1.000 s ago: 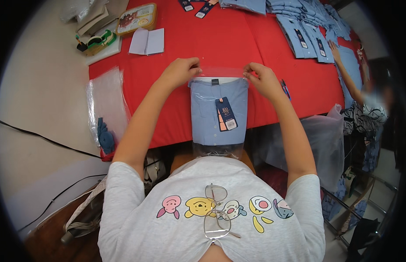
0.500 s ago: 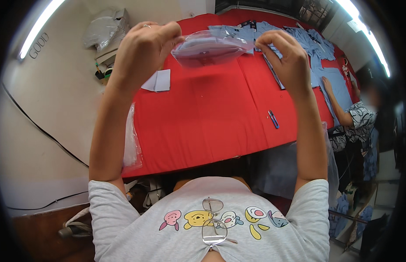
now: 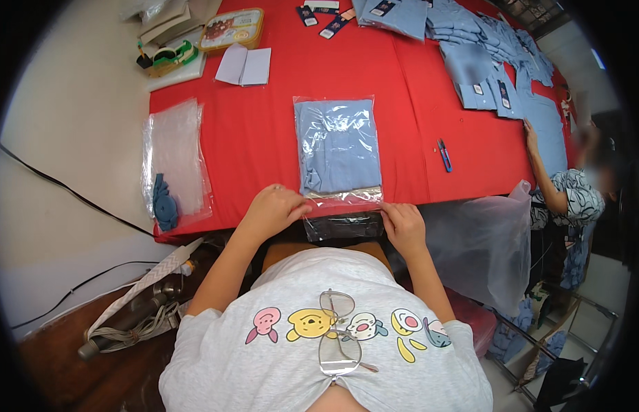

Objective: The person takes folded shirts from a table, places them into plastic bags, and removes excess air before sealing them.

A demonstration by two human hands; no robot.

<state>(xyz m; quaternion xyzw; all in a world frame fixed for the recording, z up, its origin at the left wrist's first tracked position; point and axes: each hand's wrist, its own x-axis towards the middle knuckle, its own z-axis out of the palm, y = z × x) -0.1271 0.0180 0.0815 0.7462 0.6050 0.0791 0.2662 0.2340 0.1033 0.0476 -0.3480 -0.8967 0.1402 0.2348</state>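
A folded light-blue garment lies flat inside a transparent plastic bag on the red-covered table. The bag's near end sticks out past the table's front edge. My left hand pinches that end at its left side, and my right hand has closed fingers on the right side. Between my hands the film lies wrinkled, with its loose end hanging over the edge. To the left is a stack of transparent bags, with a coiled dark-blue strip on its near corner.
Blue thread snips lie to the right. Farther back are an open notebook, a tape dispenser, a plastic tub and several dark tags. Folded blue garments lie at the far right, beside a co-worker's arm.
My hands have come down and toward me from a raised position with the bag. The bag with the garment now lies on the table, held at its near end.
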